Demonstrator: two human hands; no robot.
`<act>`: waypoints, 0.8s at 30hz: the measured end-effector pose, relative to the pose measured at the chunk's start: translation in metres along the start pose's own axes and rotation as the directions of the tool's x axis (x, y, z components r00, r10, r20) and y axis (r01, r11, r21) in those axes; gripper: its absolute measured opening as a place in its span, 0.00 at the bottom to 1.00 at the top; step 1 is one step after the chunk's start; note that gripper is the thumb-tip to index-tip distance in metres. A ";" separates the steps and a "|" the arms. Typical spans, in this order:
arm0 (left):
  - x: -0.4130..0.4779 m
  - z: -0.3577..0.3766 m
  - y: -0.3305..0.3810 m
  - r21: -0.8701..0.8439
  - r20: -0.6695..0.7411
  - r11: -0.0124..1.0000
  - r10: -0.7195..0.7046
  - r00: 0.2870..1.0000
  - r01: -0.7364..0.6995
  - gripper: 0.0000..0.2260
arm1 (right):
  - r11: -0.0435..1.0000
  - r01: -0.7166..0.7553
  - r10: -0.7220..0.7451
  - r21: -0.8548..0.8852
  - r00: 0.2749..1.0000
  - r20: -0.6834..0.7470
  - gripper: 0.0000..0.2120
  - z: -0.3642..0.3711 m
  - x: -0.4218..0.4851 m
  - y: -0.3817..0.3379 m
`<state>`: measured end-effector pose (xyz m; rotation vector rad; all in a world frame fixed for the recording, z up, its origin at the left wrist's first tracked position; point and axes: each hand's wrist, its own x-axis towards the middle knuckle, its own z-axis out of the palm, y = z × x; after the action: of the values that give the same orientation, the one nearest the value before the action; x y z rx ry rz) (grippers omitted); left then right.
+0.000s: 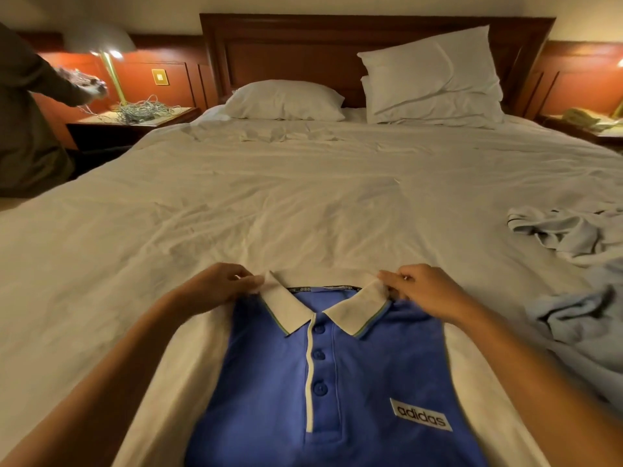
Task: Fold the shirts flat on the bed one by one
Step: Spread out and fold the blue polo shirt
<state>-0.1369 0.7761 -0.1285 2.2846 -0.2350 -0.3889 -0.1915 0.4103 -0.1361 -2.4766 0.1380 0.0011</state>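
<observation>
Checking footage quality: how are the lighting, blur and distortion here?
Head view: warm, dim light from the bedside lamp, glaring at its bulb; wide-angle bending stretches both forearms; the person at far left is motion-blurred; the blue shirt, left hand and right hand are fairly sharp.

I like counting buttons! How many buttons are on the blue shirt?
3, in a line down the blue polo shirt's front: the top button just under the white collar, the middle button below it, the bottom button lowest. None look hidden.
</observation>
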 end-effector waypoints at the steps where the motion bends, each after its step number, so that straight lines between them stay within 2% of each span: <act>1: -0.008 -0.005 -0.004 -0.016 0.049 1.000 0.017 0.999 -0.016 0.13 | 0.998 0.019 -0.022 0.056 0.998 0.064 0.25 -0.004 -0.006 0.006; 2: -0.012 -0.008 -0.007 -0.021 0.074 0.999 0.036 0.997 -0.035 0.12 | 0.992 0.050 -0.062 0.117 0.993 0.104 0.21 -0.005 -0.012 0.010; 4: -0.014 -0.007 -0.009 -0.039 0.059 0.997 0.074 0.996 -0.072 0.09 | 0.974 0.100 -0.121 0.205 0.988 0.091 0.09 -0.002 -0.015 0.015; 7: -0.014 0.003 -0.002 -0.045 -0.044 0.996 0.078 0.996 -0.080 0.10 | 0.961 0.063 -0.055 0.268 0.998 -0.035 0.04 0.006 -0.013 0.013; 10: -0.025 0.011 0.006 -0.001 -0.174 0.999 0.035 0.984 -0.036 0.10 | 0.978 0.014 0.004 0.210 0.996 -0.088 0.10 0.007 -0.020 0.004; 13: -0.062 0.014 0.015 0.007 -0.248 0.998 -0.058 0.967 0.062 0.12 | 0.989 -0.040 0.071 0.143 0.974 -0.216 0.13 -0.006 -0.056 -0.005; 15: -0.097 0.022 0.016 -0.069 -0.215 0.989 -0.144 0.966 0.132 0.12 | 0.976 -0.131 0.165 0.177 0.967 -0.193 0.13 -0.010 -0.095 -0.004; 18: -0.150 0.045 0.016 -0.114 -0.205 0.979 -0.187 0.961 0.166 0.14 | 0.929 -0.233 0.257 0.289 0.965 -0.049 0.16 0.000 -0.160 -0.007; 24: -0.199 0.069 0.023 -0.019 -0.341 0.977 -0.204 0.918 0.210 0.21 | 0.962 -0.201 0.233 0.185 0.958 -0.169 0.26 0.017 -0.217 -0.028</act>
<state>-0.3484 0.7709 -0.1156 2.3564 0.1826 -0.0900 -0.4037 0.4644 -0.1251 -2.2788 0.4740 -0.1473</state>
